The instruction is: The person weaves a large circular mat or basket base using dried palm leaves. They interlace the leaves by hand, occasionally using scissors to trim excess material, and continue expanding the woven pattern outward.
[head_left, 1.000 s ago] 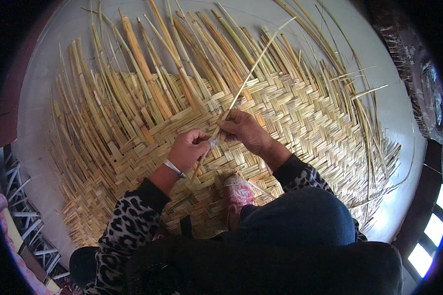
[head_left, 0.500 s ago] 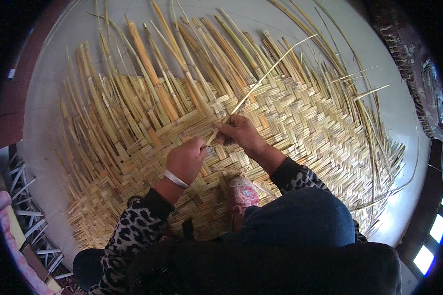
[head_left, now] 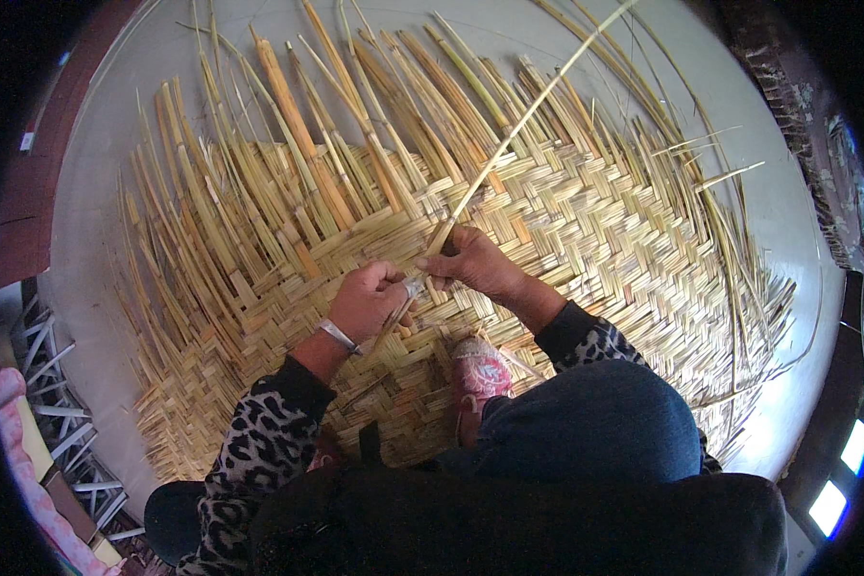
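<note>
Hands meet at the centre of the frame over a large woven mat of pale straw-coloured strips; the mat spreads across a light grey floor, its finished herringbone weave filling the middle and right, loose unwoven strips fanning toward the upper left and top; the left hand is curled into a loose fist just left of centre, closed around a small metal tool whose tip shows at the thumb, with a pale bracelet on its wrist; the right hand sits just beside it, nearly touching, fingers pinched on the lower end of a long thin strip; that strip rises free of the weave and slants up toward the upper right of the frame; both forearms wear leopard-print sleeves entering from the lower edge; a pink shoe rests on the mat directly below the hands, beside a knee in blue denim at lower centre; a metal rack shows at the lower left rim
</note>
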`<state>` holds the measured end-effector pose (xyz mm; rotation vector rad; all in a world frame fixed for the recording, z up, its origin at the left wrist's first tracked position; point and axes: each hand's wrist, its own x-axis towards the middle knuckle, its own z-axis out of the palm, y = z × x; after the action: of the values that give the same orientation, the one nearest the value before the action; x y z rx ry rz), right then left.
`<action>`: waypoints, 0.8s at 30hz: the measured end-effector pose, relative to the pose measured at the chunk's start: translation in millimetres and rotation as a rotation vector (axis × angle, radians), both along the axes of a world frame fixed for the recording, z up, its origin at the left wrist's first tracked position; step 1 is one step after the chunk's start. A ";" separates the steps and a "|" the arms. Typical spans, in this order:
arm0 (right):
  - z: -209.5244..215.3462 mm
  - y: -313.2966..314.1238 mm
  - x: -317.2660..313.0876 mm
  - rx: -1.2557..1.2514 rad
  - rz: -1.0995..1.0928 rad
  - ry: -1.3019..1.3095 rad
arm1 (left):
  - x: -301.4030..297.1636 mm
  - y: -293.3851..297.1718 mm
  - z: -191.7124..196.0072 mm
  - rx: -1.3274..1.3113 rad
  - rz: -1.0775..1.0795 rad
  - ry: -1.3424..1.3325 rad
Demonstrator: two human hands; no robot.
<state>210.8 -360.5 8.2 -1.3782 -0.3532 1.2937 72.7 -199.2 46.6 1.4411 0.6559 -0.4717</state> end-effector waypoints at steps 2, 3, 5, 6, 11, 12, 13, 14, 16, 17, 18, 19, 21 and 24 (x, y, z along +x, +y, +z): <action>-2.5 0.6 1.3 -0.036 -0.023 -0.061 | 0.3 -0.8 -2.9 -0.022 0.011 0.019; -3.3 0.2 2.4 -0.093 -0.028 -0.091 | 0.6 -1.0 -4.2 -0.044 0.014 0.044; -3.8 -2.6 6.1 -0.114 -0.107 -0.045 | 1.5 0.6 -5.8 0.028 -0.065 0.034; -3.7 -3.6 8.4 -0.134 -0.143 -0.021 | 2.4 1.3 -6.5 0.069 -0.108 0.044; -0.6 -8.2 12.0 -0.025 -0.206 0.153 | 6.4 -6.5 -11.7 0.450 -0.309 -0.216; 0.1 -9.4 12.4 0.013 -0.228 0.209 | 7.1 -8.0 -12.9 0.491 -0.315 -0.239; 0.6 -10.4 12.2 0.005 -0.227 0.218 | 7.4 -8.2 -13.9 0.370 -0.232 -0.206; 0.8 -11.3 12.6 0.012 -0.210 0.237 | 7.7 -7.5 -14.6 0.238 -0.161 -0.154; 1.0 -12.8 13.3 0.029 -0.138 0.272 | 8.5 -4.6 -15.9 0.024 -0.056 -0.061; 1.0 -13.7 13.4 0.061 -0.084 0.262 | 8.9 -2.3 -16.2 -0.058 -0.022 -0.021; 0.7 -13.9 13.8 0.058 -0.048 0.242 | 9.2 -0.9 -16.3 -0.141 0.011 0.019; 0.5 -14.2 13.7 0.043 -0.003 0.223 | 9.3 -0.6 -16.4 -0.240 0.043 0.026; 0.1 -14.5 13.3 0.060 -0.044 0.231 | 9.9 -0.7 -16.7 -0.436 0.107 0.039; -0.5 -14.8 11.4 0.073 -0.070 0.198 | 11.1 -2.5 -18.3 -0.466 0.107 0.096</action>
<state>222.3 -375.3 7.7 -1.1791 -0.2127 1.3333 83.8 -201.7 28.3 0.9438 0.6444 -0.5695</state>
